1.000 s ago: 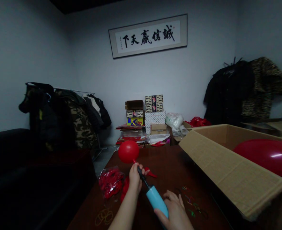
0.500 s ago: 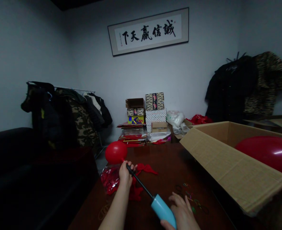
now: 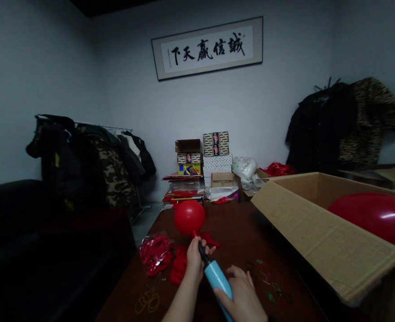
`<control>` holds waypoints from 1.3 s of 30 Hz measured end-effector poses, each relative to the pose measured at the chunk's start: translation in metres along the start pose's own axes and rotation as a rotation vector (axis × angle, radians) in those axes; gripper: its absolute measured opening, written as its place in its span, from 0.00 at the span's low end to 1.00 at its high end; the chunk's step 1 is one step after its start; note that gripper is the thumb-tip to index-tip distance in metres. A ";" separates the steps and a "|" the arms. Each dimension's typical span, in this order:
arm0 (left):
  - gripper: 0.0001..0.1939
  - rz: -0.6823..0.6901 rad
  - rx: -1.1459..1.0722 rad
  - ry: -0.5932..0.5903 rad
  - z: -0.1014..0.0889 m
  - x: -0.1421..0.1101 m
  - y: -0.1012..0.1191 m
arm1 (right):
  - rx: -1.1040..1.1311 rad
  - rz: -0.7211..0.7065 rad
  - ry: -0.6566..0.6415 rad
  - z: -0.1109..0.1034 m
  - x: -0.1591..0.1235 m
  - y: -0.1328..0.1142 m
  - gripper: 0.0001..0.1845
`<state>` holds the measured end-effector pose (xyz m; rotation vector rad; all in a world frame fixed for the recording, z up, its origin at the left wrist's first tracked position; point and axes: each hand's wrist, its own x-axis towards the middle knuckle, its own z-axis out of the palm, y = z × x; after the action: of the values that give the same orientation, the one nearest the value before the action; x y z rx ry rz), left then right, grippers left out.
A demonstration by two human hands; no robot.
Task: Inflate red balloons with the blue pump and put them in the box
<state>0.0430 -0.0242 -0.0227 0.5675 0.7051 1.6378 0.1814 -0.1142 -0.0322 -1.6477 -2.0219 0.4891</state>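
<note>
My left hand (image 3: 195,258) is closed around the black nozzle of a hand pump and the neck of a small red balloon (image 3: 189,217), which stands partly inflated just above my fingers. My right hand (image 3: 240,297) grips the light-blue barrel of the pump (image 3: 217,277) from below, at the bottom edge of the view. The pump's rod is pushed in, so the barrel sits close to my left hand. All of this is above a dark wooden table (image 3: 237,232).
A clear bag of red balloons (image 3: 155,252) and loose red balloons lie left of my hands. Coloured rubber bands (image 3: 267,284) are scattered on the right, yellow ones (image 3: 147,302) on the left. A large open cardboard box (image 3: 318,232) holds a big red balloon (image 3: 375,217). Stacked boxes stand at the table's far end.
My right hand has pushed the blue barrel in toward my left hand, after drawing it out half a second ago. The balloon is slightly larger and has shifted right.
</note>
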 end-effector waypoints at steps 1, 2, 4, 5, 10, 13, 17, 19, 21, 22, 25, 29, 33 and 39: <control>0.15 0.011 0.007 -0.006 -0.001 0.000 0.000 | 0.007 0.001 -0.006 0.001 0.000 0.000 0.24; 0.15 0.025 0.014 -0.010 -0.001 0.001 0.000 | 0.013 0.000 -0.012 0.002 -0.001 -0.001 0.25; 0.16 0.048 0.032 -0.005 -0.002 0.002 0.002 | 0.020 -0.004 -0.024 0.004 -0.003 0.000 0.25; 0.15 0.055 0.041 0.003 -0.002 0.002 0.002 | 0.019 -0.005 -0.030 0.004 -0.005 0.001 0.25; 0.13 0.072 0.049 0.058 -0.005 0.006 0.006 | -0.025 -0.027 -0.058 0.004 -0.014 0.012 0.23; 0.12 0.090 0.043 0.078 -0.010 0.012 0.015 | -0.068 -0.036 -0.083 0.004 -0.022 0.022 0.25; 0.11 0.121 0.034 0.109 -0.022 0.024 0.033 | -0.098 -0.024 -0.148 0.004 -0.032 0.036 0.27; 0.10 0.144 0.033 0.132 -0.028 0.027 0.041 | -0.075 -0.034 -0.194 0.004 -0.036 0.044 0.27; 0.09 0.156 0.037 0.147 -0.033 0.029 0.046 | -0.036 -0.041 -0.229 0.006 -0.038 0.050 0.27; 0.08 0.159 0.038 0.148 -0.035 0.029 0.047 | -0.016 -0.040 -0.238 0.007 -0.038 0.052 0.27; 0.08 0.171 0.024 0.129 -0.035 0.028 0.049 | 0.027 -0.049 -0.241 0.010 -0.038 0.055 0.27; 0.09 0.173 -0.004 0.113 -0.031 0.026 0.046 | 0.041 -0.072 -0.240 0.013 -0.037 0.053 0.27; 0.11 0.140 -0.027 0.100 -0.027 0.024 0.042 | 0.041 -0.048 -0.238 0.012 -0.037 0.050 0.29; 0.13 0.069 -0.054 0.052 -0.016 0.012 0.017 | 0.070 -0.065 -0.221 0.003 -0.033 0.036 0.30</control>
<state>0.0178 -0.0170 -0.0217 0.5170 0.6841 1.7360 0.2135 -0.1389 -0.0591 -1.5386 -2.1806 0.7390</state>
